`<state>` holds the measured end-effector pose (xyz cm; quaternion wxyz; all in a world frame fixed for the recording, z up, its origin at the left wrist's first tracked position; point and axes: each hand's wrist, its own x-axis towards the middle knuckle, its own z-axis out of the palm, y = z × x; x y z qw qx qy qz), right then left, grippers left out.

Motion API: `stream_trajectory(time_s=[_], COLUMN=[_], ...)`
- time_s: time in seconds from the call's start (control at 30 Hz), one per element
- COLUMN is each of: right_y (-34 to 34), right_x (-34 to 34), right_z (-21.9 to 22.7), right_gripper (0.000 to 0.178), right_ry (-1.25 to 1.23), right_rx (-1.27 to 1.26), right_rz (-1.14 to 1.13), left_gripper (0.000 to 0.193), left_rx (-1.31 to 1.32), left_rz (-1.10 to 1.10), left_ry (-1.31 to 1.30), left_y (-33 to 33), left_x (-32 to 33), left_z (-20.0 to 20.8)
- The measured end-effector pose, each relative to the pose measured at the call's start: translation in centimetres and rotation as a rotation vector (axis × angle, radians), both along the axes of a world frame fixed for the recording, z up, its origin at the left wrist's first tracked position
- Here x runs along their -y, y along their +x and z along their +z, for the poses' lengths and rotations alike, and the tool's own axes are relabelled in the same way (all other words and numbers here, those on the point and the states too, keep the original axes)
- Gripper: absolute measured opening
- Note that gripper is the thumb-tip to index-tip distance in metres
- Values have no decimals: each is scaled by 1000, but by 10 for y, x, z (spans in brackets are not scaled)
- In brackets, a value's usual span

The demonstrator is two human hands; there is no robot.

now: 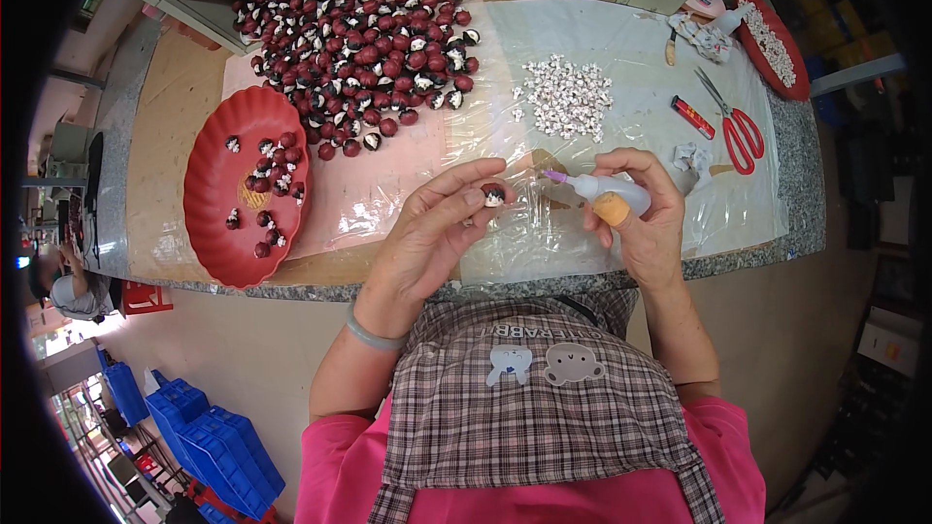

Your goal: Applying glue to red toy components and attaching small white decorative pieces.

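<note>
Between the thumb and fingers of my left hand (442,223) is a small dark-red ball (493,195) with a black and white face. My right hand (646,218) grips a white squeeze bottle (621,192) whose purple tip points left toward the ball, a short gap apart. A tan finger cover (611,209) wraps one digit of that hand. Beyond my hands lies a heap of tiny white pieces (568,97) on the plastic sheet. To the left, a scalloped red tray (209,204) holds several red balls with white pieces on them.
A large pile of red, black and white balls (369,58) covers the back left. At the right lie red-handled scissors (743,141), a red tube (692,118), crumpled paper (691,163) and a red dish (798,85) of white pieces. The granite table edge (544,286) runs before me.
</note>
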<state>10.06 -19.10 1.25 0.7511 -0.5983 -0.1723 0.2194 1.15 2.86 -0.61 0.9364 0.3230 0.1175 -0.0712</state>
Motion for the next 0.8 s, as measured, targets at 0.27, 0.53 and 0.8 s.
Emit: stream_trajectory(time_s=[0.27,0.53,0.8], right_y=[-7,-13,-16], right_x=[-2,0,-2], right_z=[10,15,19], right_gripper=[42,48,45], right_ry=[-85,-155,-301], right_rx=[133,392,537], right_rz=[-196,-178,-209], left_gripper=[26,23,19], left_rx=[-77,-70,-12], left_rz=[31,-3,19], left_ry=[42,106,98], left_y=[-1,-1,-3], left_x=[7,11,12], left_z=[1,7,-3])
